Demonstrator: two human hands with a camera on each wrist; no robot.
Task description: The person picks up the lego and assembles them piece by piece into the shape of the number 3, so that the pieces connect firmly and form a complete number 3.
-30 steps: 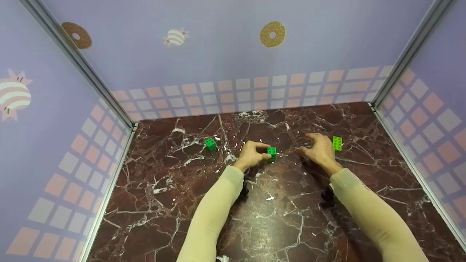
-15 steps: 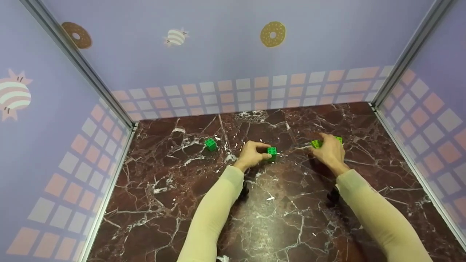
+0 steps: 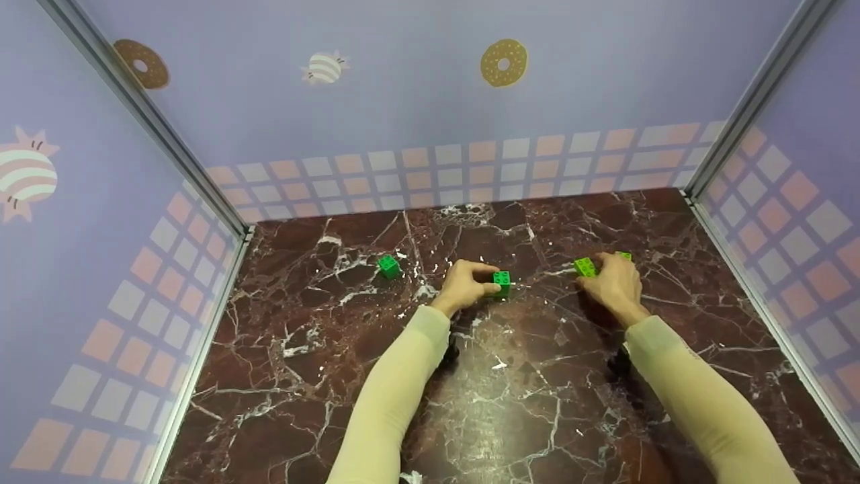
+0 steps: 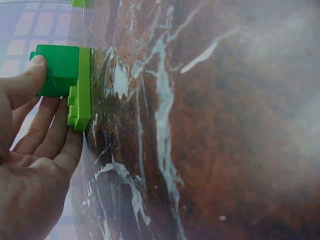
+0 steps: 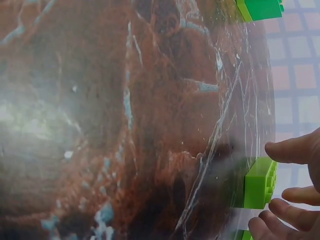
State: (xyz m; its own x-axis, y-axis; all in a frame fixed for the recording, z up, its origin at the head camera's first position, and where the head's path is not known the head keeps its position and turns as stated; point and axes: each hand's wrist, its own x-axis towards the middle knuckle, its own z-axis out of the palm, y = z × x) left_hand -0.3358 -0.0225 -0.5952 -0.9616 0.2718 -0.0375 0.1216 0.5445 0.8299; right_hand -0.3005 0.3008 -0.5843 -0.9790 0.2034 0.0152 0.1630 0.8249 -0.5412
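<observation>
In the head view my left hand (image 3: 462, 285) pinches a dark green toy brick (image 3: 502, 277) between thumb and fingers. The left wrist view shows this brick pressed onto a longer, flat lime brick (image 4: 83, 107), whose bare studs stick out on one side. The thumb lies on the green brick and the other fingers reach behind. My right hand (image 3: 615, 281) holds a lime green brick (image 3: 585, 267) at its sides. In the right wrist view the thumb lies at one edge of that brick (image 5: 259, 185) and the fingers at the other.
A second dark green brick (image 3: 388, 267) stands on the dark marbled tabletop (image 3: 497, 390), left of my left hand. Another lime brick (image 3: 625, 256) shows partly behind my right hand. Patterned lilac walls (image 3: 416, 101) enclose the back and sides.
My right hand has moved right and its fingers have closed in, uncovering the lime brick between them while partly covering the farther lime one. My left hand and its bricks stay in place.
</observation>
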